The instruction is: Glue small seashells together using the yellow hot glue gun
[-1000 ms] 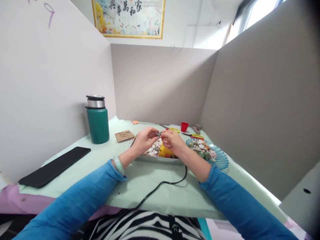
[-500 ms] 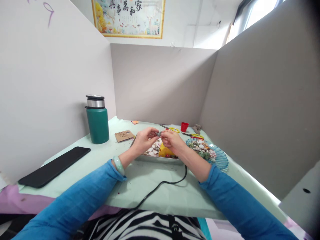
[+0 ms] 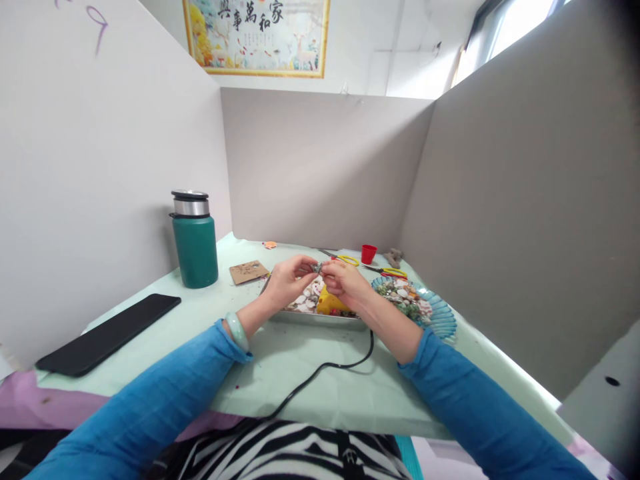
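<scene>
My left hand [image 3: 291, 277] and my right hand [image 3: 345, 280] meet above a metal tray [image 3: 320, 320]. Between their fingertips they pinch a small grey-green piece [image 3: 317, 268], too small for its kind to show. Both hands are closed on it. Under them, the tray holds white shell-like pieces [image 3: 305, 300] and a yellow object [image 3: 330, 303], partly covered by my right hand. Beside my right forearm sits a blue glass dish [image 3: 443, 317] heaped with shells and small stones [image 3: 405, 297].
A green bottle [image 3: 195, 250] stands at the left, behind a flat black object [image 3: 113, 333]. A brown card [image 3: 249, 272] lies left of the tray. Two pairs of scissors [image 3: 350, 260] and a red cup [image 3: 369, 253] are at the back. A black cable [image 3: 325, 365] crosses the front.
</scene>
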Action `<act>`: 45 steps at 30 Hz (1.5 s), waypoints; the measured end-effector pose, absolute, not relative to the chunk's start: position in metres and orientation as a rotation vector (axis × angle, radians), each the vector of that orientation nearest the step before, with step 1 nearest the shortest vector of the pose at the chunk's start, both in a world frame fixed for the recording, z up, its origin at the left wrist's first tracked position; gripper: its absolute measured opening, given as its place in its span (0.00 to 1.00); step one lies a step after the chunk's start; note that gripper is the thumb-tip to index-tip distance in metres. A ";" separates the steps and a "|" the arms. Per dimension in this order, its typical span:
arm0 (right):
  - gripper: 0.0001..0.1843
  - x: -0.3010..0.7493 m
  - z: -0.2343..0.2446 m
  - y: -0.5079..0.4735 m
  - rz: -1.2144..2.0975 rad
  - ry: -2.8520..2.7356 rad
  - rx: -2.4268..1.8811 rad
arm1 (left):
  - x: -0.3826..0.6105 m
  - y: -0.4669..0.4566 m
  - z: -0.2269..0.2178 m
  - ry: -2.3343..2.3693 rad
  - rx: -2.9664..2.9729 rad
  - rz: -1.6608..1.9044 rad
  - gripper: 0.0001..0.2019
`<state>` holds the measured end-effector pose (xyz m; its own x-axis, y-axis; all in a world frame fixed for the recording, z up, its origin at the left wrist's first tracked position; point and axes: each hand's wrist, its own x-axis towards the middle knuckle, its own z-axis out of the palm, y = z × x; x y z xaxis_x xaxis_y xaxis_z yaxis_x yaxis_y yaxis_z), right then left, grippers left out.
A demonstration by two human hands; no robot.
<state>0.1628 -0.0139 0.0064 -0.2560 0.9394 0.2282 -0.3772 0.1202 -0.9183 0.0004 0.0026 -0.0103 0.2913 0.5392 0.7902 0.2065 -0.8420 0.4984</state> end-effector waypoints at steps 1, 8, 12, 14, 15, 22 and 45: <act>0.08 0.163 0.006 -0.013 1.435 -1.219 -0.646 | 0.000 0.003 -0.010 0.681 2.256 1.562 0.12; 0.08 0.163 0.005 -0.012 1.459 -1.235 -0.630 | -0.001 0.004 -0.010 0.678 2.192 1.529 0.12; 0.08 0.162 0.005 -0.013 1.438 -1.253 -0.619 | -0.002 0.007 -0.011 0.661 2.144 1.523 0.13; 0.09 0.161 0.006 -0.015 1.422 -1.246 -0.622 | -0.002 0.007 -0.011 0.646 2.143 1.526 0.13; 0.10 0.161 0.007 -0.015 1.413 -1.244 -0.626 | -0.002 0.007 -0.011 0.639 2.145 1.529 0.13; 0.10 0.157 0.008 -0.020 1.326 -1.230 -0.687 | 0.000 0.005 -0.010 0.658 2.186 1.552 0.12; 0.07 0.155 0.009 -0.021 1.171 -1.269 -0.848 | -0.002 -0.003 -0.005 0.701 2.591 1.663 0.08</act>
<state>0.1554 -0.0207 0.0092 -0.0843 0.9623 0.2584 -0.1798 0.2404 -0.9539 -0.0021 -0.0033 -0.0046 0.3466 0.3561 0.8678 0.3725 -0.9013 0.2210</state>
